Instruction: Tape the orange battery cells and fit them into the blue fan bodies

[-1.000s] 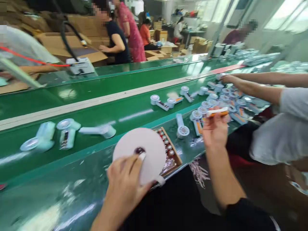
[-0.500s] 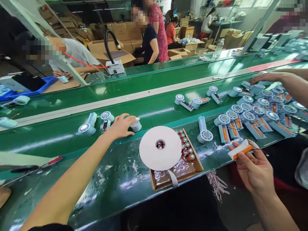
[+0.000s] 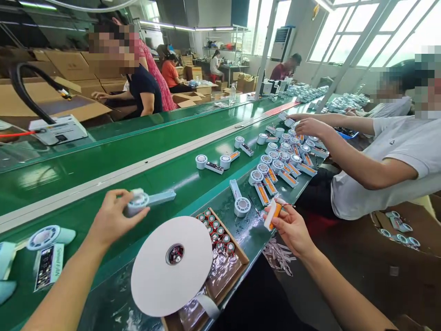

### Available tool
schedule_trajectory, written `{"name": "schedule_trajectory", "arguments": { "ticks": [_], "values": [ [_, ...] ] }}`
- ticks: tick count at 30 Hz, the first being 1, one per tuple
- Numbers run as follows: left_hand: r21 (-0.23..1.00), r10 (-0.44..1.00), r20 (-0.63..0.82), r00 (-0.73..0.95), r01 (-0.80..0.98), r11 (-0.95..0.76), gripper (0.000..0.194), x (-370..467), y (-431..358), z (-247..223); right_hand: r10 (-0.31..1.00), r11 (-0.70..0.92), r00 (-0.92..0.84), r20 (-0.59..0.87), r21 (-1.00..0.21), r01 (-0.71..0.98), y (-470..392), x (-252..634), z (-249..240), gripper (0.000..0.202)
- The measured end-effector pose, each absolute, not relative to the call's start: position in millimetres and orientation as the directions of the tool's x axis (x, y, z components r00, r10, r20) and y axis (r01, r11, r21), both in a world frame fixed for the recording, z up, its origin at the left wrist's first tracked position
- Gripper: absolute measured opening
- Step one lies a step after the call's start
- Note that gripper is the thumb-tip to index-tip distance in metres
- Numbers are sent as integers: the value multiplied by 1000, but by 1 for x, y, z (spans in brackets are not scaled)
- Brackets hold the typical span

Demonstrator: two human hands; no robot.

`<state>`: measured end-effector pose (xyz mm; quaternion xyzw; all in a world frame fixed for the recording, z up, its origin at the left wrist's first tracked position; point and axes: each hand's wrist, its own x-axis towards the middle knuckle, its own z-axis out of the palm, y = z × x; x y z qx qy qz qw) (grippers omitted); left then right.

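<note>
My left hand (image 3: 112, 216) is closed around the round head of a pale blue handheld fan housing (image 3: 161, 197), whose handle points right over the green belt. Between the thumb and fingers of my right hand (image 3: 292, 228) is an orange battery (image 3: 276, 212) with a white pad on one side and thin wires. Below and between my hands, a large white tape roll (image 3: 151, 271) lies on a cardboard tray (image 3: 241, 262) holding several small motors (image 3: 215, 225) with red wires. One fan housing (image 3: 242, 207) rests on the bench right of the tray.
Many fan housings with orange batteries (image 3: 272, 165) crowd the bench ahead on the right, where a co-worker's arm (image 3: 358, 156) reaches across. More fan parts (image 3: 48, 236) lie at the left. A white machine with a black hose (image 3: 58, 128) stands beyond the belt (image 3: 165, 184).
My view has swung to the right. My left hand has lifted the fan housing off the belt, and its handle now shows. My right hand still holds the battery.
</note>
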<state>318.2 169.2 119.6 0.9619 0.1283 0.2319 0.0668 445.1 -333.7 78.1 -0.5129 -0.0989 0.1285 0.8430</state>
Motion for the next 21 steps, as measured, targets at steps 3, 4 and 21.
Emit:
{"name": "schedule_trajectory", "arguments": {
  "ticks": [3,4,21],
  "values": [
    [81,226,269,936,212,-974,41,311,172,97,327,424,945,16,-896,-132,-344,446,75,62],
    [34,204,216,955,202,-979,40,312,167,96,328,415,945,17,-901,-128,-345,447,74,61],
    [-80,377,-141,915,369,-926,29,412,130,121,691,312,578,434,-900,304,-191,497,158,44]
  ]
}}
